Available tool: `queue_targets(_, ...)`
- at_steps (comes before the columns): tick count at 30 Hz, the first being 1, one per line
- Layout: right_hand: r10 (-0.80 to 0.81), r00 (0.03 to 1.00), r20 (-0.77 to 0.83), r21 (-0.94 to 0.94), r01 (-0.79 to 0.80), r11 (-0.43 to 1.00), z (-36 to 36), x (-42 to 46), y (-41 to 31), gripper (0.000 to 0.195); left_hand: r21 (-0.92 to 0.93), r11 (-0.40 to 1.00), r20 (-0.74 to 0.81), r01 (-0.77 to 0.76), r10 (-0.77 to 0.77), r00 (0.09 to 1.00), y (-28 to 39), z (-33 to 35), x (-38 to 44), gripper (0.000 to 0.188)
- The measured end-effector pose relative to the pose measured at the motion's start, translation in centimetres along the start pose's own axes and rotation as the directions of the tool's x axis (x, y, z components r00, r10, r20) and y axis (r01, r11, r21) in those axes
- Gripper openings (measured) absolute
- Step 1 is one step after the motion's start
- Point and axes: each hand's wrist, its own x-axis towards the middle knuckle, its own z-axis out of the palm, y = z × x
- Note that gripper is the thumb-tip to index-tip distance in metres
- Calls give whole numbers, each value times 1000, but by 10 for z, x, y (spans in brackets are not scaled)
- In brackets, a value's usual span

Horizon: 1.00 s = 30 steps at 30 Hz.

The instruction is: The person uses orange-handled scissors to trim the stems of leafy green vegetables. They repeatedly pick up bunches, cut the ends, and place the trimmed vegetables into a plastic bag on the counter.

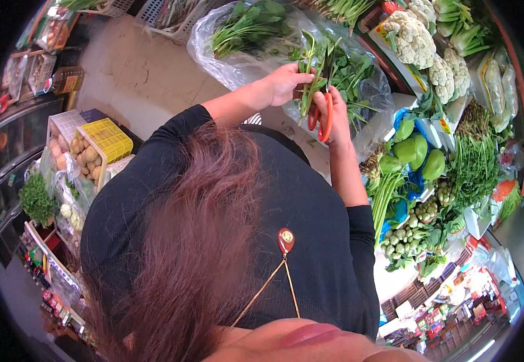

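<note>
My left hand (287, 86) pinches a few green leafy vegetable stems (308, 88) between thumb and fingers. In my right hand (338, 115) is a pair of scissors (328, 68) with orange-red handles and dark blades that point away from me. The blades stand close beside the stems; whether they touch is hard to tell. Both hands hover over a clear plastic bag (226, 74) spread open on the floor. A bundle of long-stemmed greens (248, 29) lies on its left side, and loose leafy greens (352, 72) lie behind my right hand.
To the right, a vegetable display holds cauliflower (409, 38), green gourds (411, 149) and bundled herbs (474, 145). A yellow crate (108, 140) with potatoes (88, 156) stands at left. A white plastic basket (171, 20) sits beyond the pale floor (140, 77).
</note>
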Motion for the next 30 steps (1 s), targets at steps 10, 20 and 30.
queue_targets(10, -245, 942, -229, -727, 2, 687, -52, -29, 8, 43, 138, 988, -84, -67, 79, 993, -5, 9, 8, 19)
queue_targets(20, -166, 950, -263, -707, -73, 703, -47, -45, 4, 32, 361, 927, -151, -105, 169, 974, -18, 14, 22, 12)
queue_targets(30, -30, 930, -366, -523, -179, 833, -70, -56, 19, 32, 279, 956, -117, 94, -63, 991, -20, 24, 26, 18)
